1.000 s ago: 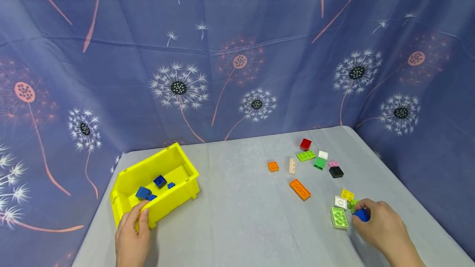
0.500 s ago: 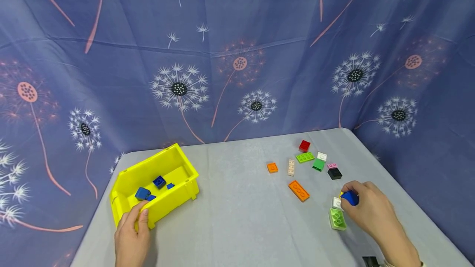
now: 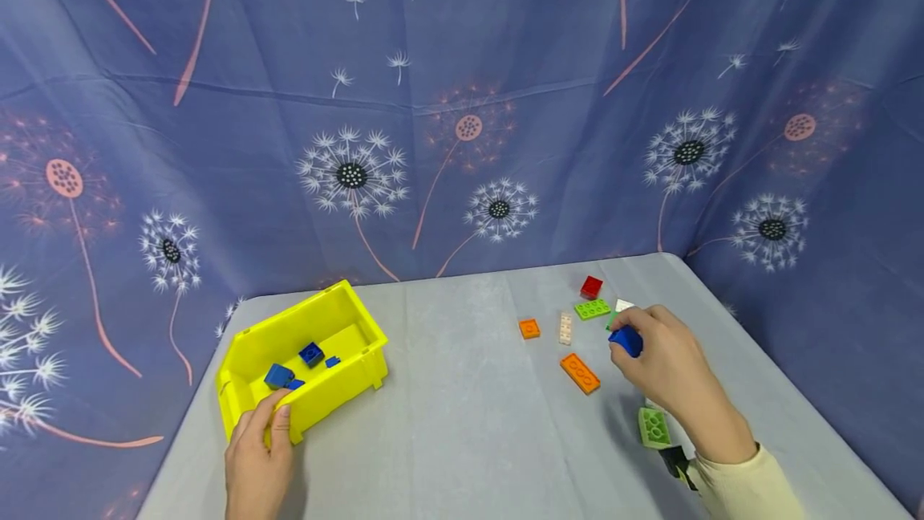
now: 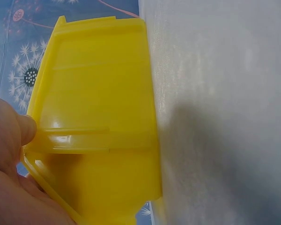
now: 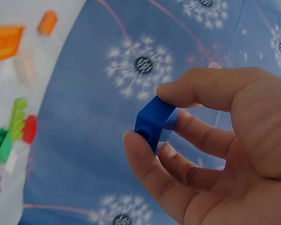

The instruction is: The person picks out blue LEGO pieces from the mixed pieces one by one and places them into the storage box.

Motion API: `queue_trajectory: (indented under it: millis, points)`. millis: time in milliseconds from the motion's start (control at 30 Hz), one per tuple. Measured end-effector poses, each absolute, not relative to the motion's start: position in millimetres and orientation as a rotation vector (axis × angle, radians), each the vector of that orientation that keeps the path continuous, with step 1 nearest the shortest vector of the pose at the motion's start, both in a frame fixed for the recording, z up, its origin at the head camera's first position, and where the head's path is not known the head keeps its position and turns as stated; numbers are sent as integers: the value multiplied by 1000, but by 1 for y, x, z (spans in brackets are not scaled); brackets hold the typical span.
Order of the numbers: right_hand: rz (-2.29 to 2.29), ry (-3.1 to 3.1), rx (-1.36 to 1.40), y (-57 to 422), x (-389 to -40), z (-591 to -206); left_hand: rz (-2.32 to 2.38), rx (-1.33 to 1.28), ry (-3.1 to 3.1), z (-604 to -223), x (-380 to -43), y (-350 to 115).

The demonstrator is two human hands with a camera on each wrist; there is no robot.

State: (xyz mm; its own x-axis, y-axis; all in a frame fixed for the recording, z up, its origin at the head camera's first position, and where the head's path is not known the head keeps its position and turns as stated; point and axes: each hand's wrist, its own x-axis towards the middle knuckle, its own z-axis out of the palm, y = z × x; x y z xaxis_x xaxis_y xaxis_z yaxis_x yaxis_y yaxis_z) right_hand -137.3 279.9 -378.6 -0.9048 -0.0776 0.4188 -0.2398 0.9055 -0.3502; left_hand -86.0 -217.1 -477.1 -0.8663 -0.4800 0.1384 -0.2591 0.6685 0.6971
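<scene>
My right hand (image 3: 667,359) pinches a blue toy brick (image 5: 154,119) between thumb and fingertips, raised over the right part of the table. The brick has a slanted face and a stud in the right wrist view. At the left, my left hand (image 3: 256,456) grips the near wall of a yellow bin (image 3: 339,387), thumb outside and fingers over the rim. Several blue bricks (image 3: 311,355) lie inside the bin. In the left wrist view the yellow wall (image 4: 93,93) fills the middle, with the thumb (image 4: 28,130) at its edge.
Near the right hand lie an orange brick (image 3: 580,373), a small orange brick (image 3: 529,328), a beige brick (image 3: 565,328), a lime brick (image 3: 593,309), a red brick (image 3: 591,287) and a pale green brick (image 3: 653,428). A patterned blue curtain (image 3: 462,103) hangs behind the table.
My right hand has lifted the blue brick away from the near-right bricks, moving it up and left in the head view. The left hand stays on the bin.
</scene>
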Motion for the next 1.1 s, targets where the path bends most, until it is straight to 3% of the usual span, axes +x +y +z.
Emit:
queue_trajectory:
  millis: [533,1100]
  points:
    - [695,-2590,437,208,-169,-343,-1020,637,-2586,-479,-86,-218]
    - [959,-2536,577,130,-185,-330,-990,553,-2542,-478,-84,-217]
